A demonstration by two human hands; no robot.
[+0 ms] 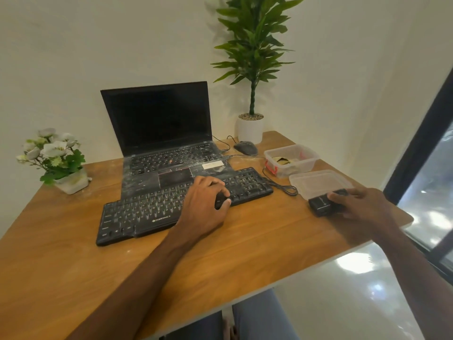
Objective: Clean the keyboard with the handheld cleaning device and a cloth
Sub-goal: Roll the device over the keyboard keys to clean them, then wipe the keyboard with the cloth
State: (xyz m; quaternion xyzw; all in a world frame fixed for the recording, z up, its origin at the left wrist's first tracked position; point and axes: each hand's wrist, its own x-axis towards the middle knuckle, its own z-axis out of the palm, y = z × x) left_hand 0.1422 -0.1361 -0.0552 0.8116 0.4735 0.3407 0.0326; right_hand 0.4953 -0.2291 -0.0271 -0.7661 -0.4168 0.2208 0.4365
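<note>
While dust coats black keyboard (147,212), left grip (204,204) around small device (220,201), right grip (362,204) around black box (320,204).

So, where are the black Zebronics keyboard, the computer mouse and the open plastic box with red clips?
Zebronics keyboard (147,209): head view, on the keys in its left half.
Computer mouse (245,147): head view, on its rounded back.
Plastic box (297,168): head view, on its clear front wall.
</note>
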